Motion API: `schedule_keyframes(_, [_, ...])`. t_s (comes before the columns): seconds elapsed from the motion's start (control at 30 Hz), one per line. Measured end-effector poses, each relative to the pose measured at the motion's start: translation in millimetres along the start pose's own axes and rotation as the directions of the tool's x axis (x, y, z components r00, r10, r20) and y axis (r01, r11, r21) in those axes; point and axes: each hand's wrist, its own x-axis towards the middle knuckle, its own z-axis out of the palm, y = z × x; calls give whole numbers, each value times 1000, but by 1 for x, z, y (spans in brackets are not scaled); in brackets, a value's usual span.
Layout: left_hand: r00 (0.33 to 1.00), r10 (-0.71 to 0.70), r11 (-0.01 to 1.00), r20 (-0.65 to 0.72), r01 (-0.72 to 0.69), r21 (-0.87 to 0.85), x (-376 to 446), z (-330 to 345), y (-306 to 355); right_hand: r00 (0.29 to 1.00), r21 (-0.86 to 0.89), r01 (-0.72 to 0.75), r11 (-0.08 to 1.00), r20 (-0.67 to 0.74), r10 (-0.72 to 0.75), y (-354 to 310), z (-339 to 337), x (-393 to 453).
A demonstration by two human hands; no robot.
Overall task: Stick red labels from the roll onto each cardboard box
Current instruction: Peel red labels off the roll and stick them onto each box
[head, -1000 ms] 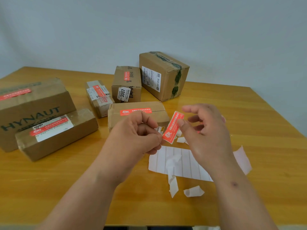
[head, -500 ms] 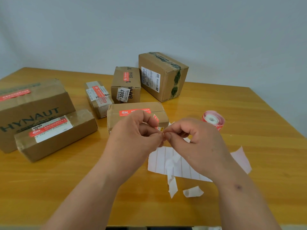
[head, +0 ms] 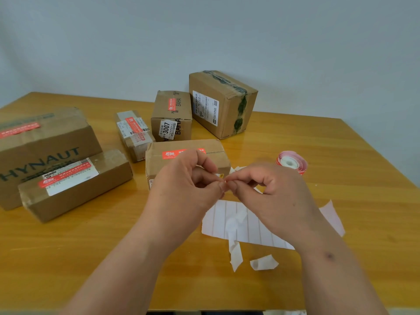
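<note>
Labels are the matter here: the roll [head: 291, 163] of red ones sits on the surface [head: 341, 201] to our right, well apart from the boxes. Our left hand [head: 188, 180] and right hand [head: 270, 192] meet fingertip to fingertip in front of the nearest box [head: 218, 155], both pinched shut on something tiny. Only a red sliver shows at the pinch, so we judge it to be a label being peeled from its backing, held close so the nails can work the edge. White backing sheet [head: 245, 226] and curled scraps [head: 263, 262] lie below our hands, dropped where peeling happens. Five boxes show red labels on top; the tilted box at the back [head: 223, 103] shows none from here, so we judge it the remaining target. Its tilt leaves the top face turned away, which may call for reaching over.
</note>
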Motion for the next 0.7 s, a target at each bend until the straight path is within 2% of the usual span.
schedule_keyframes(0.37, [992, 114, 956, -47, -97, 276, -2, 6, -4, 1000, -186, -16, 982, -7, 15, 0, 2, -2])
schedule_keyframes(0.5, [993, 110, 957, -43, -94, 273, -2, 7, -7, 1000, -152, -26, 988, -14, 24, 3, 5, -2])
schedule_keyframes(0.7, [994, 110, 968, -25, -101, 231, -3, 5, -6, 997, 7, -68, 998, -36, 68, 5, 4, -2])
